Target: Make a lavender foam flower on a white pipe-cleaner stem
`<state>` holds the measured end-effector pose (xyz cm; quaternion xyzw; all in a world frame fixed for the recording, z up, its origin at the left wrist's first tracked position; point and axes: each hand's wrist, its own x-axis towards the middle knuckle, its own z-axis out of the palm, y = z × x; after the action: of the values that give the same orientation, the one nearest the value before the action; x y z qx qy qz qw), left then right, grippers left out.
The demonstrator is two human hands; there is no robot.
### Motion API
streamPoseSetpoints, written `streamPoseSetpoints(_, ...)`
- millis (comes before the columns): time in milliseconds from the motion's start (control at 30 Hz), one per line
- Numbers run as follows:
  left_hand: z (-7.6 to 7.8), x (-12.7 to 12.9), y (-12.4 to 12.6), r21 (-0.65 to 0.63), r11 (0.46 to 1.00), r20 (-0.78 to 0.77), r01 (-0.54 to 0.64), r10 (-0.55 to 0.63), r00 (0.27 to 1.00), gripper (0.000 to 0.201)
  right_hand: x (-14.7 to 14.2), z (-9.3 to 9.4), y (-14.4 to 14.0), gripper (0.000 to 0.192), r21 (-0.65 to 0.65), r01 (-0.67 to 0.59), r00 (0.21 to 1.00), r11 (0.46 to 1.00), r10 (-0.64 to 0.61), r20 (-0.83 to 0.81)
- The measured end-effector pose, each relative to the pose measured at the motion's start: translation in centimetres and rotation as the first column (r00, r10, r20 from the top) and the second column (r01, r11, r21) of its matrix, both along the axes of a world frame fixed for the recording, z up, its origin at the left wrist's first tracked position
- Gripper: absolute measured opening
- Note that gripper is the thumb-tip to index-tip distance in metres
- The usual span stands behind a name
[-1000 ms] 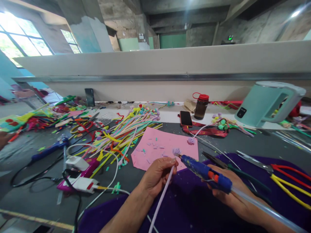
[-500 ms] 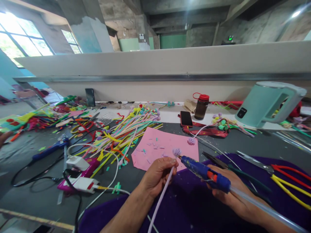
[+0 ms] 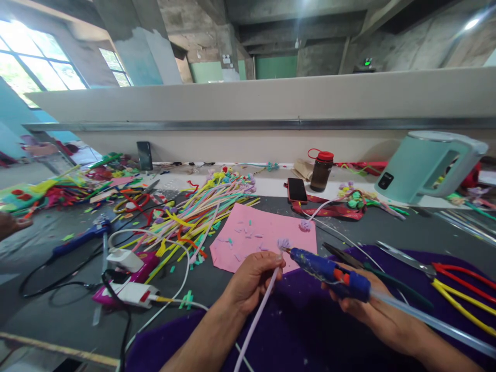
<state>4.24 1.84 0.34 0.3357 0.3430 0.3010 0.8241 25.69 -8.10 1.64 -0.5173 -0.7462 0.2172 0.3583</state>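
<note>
Between its thumb and fingers my left hand (image 3: 253, 279) pinches a pale purple pipe cleaner (image 3: 258, 318), whose long end hangs toward me. At its upper end is a small fluffy purple flower head (image 3: 283, 243). My right hand (image 3: 372, 310) grips a blue hot glue gun (image 3: 329, 274) with a clear glue stick (image 3: 430, 320) running out of its back. The nozzle tip is right beside the flower head; whether they touch I cannot tell. Beneath lies a pink sheet (image 3: 228, 227) with short purple and green clippings and another purple flower (image 3: 305, 225).
Pliers (image 3: 341, 254) and red-and-yellow-handled scissors (image 3: 430, 268) lie at right. Leftward are bundled pipe cleaners (image 3: 201, 212), a power strip (image 3: 143, 268) with cables, and another glue gun (image 3: 81, 240). A bottle (image 3: 321, 170), phone (image 3: 296, 190) and kettle (image 3: 422, 165) stand behind. Another person's hand (image 3: 13, 225) shows far left.
My two hands, the pipe cleaner and the glue gun have shifted very slightly to the right. At the far left, the other person's hand has come further into view.
</note>
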Motion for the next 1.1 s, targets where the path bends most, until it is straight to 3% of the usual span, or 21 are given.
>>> streamPoseSetpoints(167, 0.2, 0.0, 0.0, 0.004, 1.0, -0.014, 0.01, -0.01, 1.0, 0.013, 0.7, -1.0, -0.1, 0.034, -0.131, -0.015, 1.0, 0.991, 0.011, -0.027)
streamPoseSetpoints(300, 0.0, -0.1, 0.0, 0.015, 1.0, -0.01, 0.0, 0.0, 1.0, 0.013, 0.9, -1.2, 0.2, 0.046, -0.277, -0.066, 0.975, 0.959, 0.003, -0.221)
streamPoseSetpoints(433, -0.1, -0.1, 0.0, 0.013, 1.0, -0.015, 0.002, -0.002, 1.0, 0.013, 0.9, -1.0, 0.3, 0.056, -0.263, -0.088, 0.931, 0.961, -0.014, -0.364)
streamPoseSetpoints(567, 0.4, -0.2, 0.1, 0.017, 0.999, -0.028, -0.03, 0.031, 0.999, 0.013, 0.9, -0.4, 0.5, 0.04, -0.041, -0.024, 0.987, 0.999, 0.017, -0.162)
streamPoseSetpoints(700, 1.5, -1.2, 0.6, 0.021, 0.99, 0.019, -0.136, 0.136, 0.991, 0.011, 1.0, -0.3, 1.5, 0.026, 0.15, -0.147, 0.973, 0.978, 0.115, 0.198)
streamPoseSetpoints(867, 3.1, -2.9, 1.3, 0.044, 0.964, 0.13, -0.26, 0.253, 0.959, 0.009, 0.8, -1.8, 2.5, 0.034, 0.069, -0.173, 0.884, 0.982, 0.124, 0.45)
streamPoseSetpoints(1100, 3.7, -4.0, 1.8, 0.059, 0.941, 0.197, -0.333, 0.316, 0.928, 0.009, 0.4, -3.0, 3.0, 0.033, -0.024, -0.158, 0.852, 0.987, 0.149, 0.501)
